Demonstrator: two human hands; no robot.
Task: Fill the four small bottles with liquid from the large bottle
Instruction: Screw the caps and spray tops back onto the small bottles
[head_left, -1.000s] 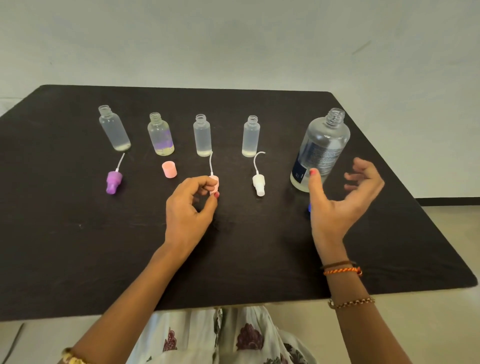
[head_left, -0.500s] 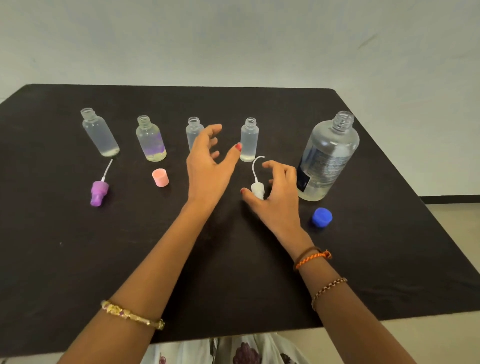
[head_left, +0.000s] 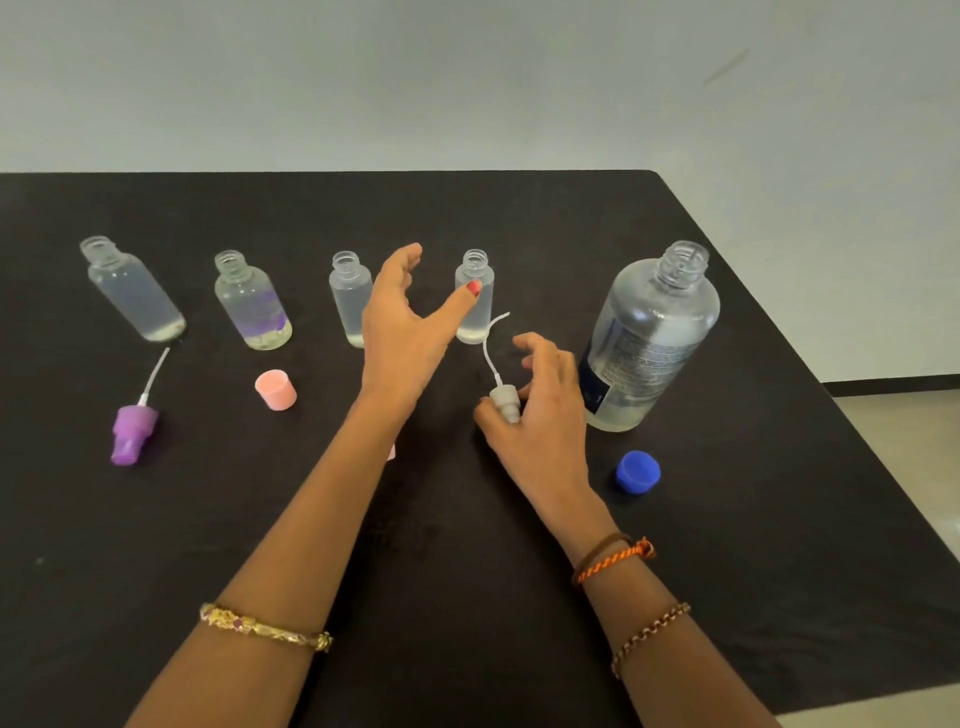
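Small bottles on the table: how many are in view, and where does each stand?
4, in one row left of the large bottle: far-left bottle, purple-tinted bottle, third bottle partly behind the left hand, fourth bottle behind its thumb. All uncapped.

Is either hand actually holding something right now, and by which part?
The right hand pinches the white spray-pump top by its cap body, tube pointing up. The left hand is open, holding nothing.

left grip (head_left: 402, 325) spread and raised; right grip (head_left: 540, 410) curled, fingers pinching.
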